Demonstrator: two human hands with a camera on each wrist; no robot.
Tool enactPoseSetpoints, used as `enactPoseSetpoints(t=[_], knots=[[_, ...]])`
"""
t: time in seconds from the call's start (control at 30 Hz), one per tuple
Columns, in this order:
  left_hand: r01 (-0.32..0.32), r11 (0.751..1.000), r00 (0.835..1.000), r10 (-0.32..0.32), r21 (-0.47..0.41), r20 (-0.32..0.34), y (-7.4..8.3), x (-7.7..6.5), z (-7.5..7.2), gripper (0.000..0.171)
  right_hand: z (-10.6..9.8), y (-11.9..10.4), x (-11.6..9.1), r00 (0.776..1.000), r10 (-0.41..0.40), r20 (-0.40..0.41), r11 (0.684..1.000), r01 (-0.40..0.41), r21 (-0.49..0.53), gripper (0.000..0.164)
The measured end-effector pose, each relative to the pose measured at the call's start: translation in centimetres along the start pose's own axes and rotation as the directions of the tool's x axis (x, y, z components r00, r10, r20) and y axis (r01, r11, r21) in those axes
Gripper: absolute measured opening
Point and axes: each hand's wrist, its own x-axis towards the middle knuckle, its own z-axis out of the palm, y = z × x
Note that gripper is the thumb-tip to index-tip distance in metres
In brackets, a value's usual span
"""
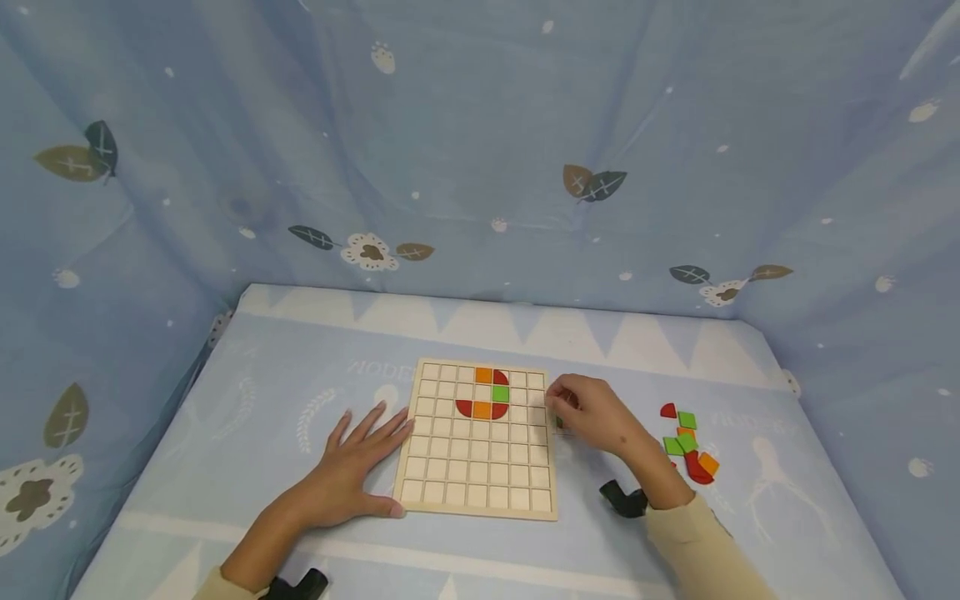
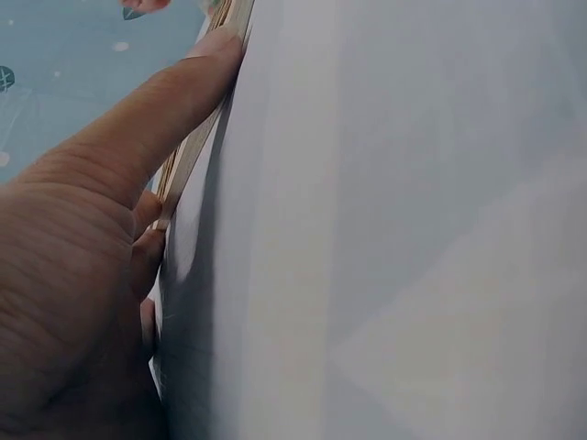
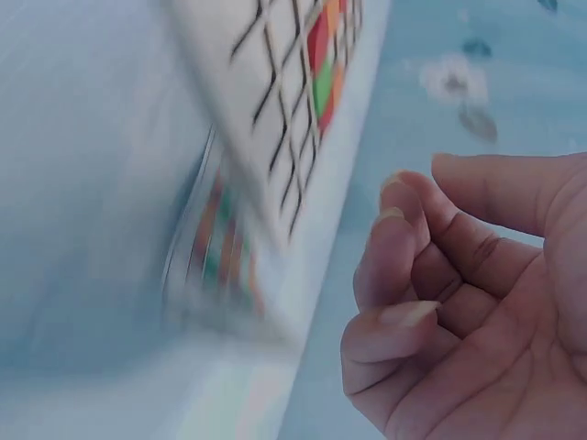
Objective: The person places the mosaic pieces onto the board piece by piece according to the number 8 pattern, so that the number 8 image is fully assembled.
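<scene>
A square wooden grid board (image 1: pixel 478 450) lies on the table, with several orange, red and green pieces (image 1: pixel 482 409) set in its upper cells. My left hand (image 1: pixel 341 479) is spread at the board's left side, its thumb (image 2: pixel 174 101) touching the edge near the lower corner. Beyond the board's right edge, my right hand (image 1: pixel 596 414) has loosely bent fingers. In the right wrist view, a gap shows between thumb and fingers (image 3: pixel 390 257), with nothing held. A blurred colour-striped item (image 3: pixel 218 243) lies beside the board, mostly hidden by the right hand in the head view.
Loose red, green and orange pieces (image 1: pixel 686 444) lie in a cluster to the right, beyond the right forearm. A pale blue patterned cloth (image 1: pixel 247 475) covers the table. Blue fabric (image 1: pixel 480 150) hangs behind and on both sides.
</scene>
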Motion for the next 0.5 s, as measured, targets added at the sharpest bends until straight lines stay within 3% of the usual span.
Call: enactPoseSetpoints(t=[0.27,0.5], knots=[[0.031,0.999,0.999,-0.031,0.010,0.023,-0.2,-0.2,-0.2,0.118,-3.3,3.7,-3.7,0.987,0.058,-0.147,0.998,-0.062,-0.023,0.016],[0.035,0.998,0.999,-0.033,-0.060,0.040,0.2,0.1,-0.7,0.116,-5.4,6.1,-5.7,0.973,0.160,-0.163,0.983,-0.173,-0.068,0.045]])
